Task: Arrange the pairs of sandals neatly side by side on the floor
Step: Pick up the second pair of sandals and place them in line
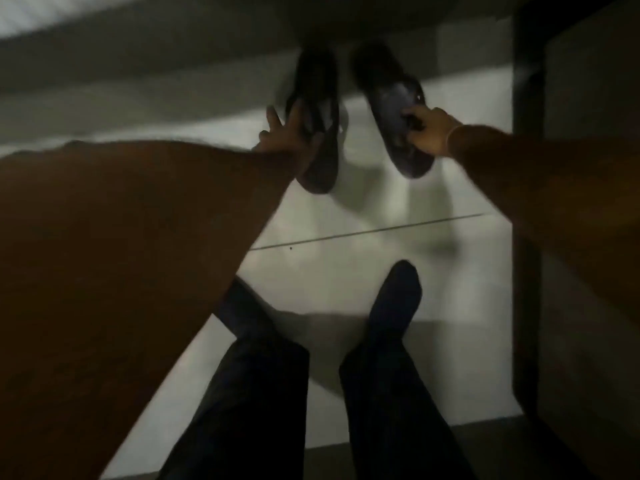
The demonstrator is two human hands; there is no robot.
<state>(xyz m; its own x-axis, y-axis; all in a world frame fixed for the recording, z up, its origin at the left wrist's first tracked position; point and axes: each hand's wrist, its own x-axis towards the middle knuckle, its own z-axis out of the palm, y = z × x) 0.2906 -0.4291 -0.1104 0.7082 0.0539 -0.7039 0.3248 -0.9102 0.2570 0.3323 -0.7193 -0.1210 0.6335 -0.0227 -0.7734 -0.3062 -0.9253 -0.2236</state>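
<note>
Here two dark sandals lie on the pale floor [346,271] at the far middle of the scene, their far ends reaching into the shadow under a dark overhang. The left sandal [320,157] runs almost straight from near to far. The right sandal [394,119] is tilted, its near end swung out to the right and its far end leaning left toward its mate. So the two long axes are not parallel: the gap between them is narrow at the far end and wider at the near end, and closing that angle is what the tidy pairing seems to turn on.

Each sandal has its own hand on it. The left hand [284,140] meets the left sandal from its left side, at about mid-length; the fingers [272,117] are spread and open, and they seem to press or rest against the sandal's edge rather than wrap it, though blur makes the contact hard to read. The right hand [429,133] comes in from the right and is curled closed on the right edge of the right sandal, the fingers [408,121] tucked onto its upper face in what looks like a pinch grip. Whether either sandal is lifted off the floor cannot be told.

The right hand, holding the skewed one, looks best placed to turn its near end leftward. Nearer the camera, two legs in dark trousers and dark socks stand on the floor, well apart from the sandals.
</note>
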